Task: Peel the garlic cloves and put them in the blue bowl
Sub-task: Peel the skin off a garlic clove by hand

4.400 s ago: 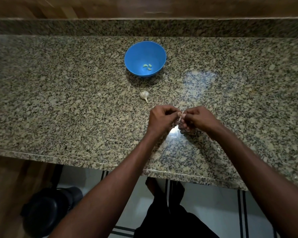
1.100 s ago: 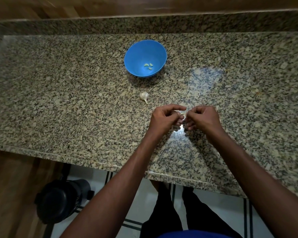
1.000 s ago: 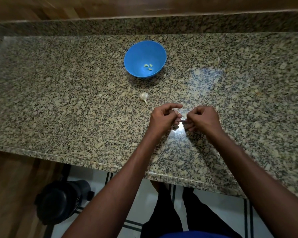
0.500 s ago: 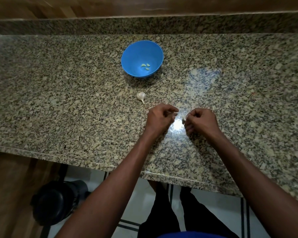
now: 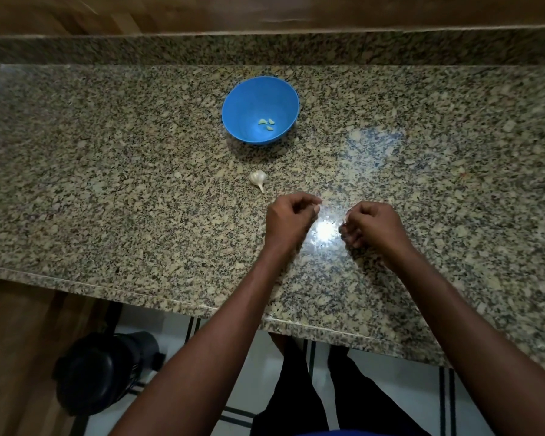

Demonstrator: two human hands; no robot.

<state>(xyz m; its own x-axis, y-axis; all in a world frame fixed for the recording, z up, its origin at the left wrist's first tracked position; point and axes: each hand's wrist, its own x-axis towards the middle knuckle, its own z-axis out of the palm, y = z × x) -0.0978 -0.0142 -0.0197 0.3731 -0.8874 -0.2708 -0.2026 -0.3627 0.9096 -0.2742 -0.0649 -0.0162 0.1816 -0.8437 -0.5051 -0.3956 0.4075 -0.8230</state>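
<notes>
Granite counter (image 5: 107,184) (glossy), tiled floor (image 5: 258,366)

Head camera looks steeply down, close over the counter (image 5: 139,215).

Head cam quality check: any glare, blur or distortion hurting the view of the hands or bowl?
Head view: a bright glare spot on the granite counter sits between the left hand and right hand, washing out whatever the fingers hold; wide-angle bends the counter edges; corners are dim; blue bowl and garlic bulb read sharp.
</notes>
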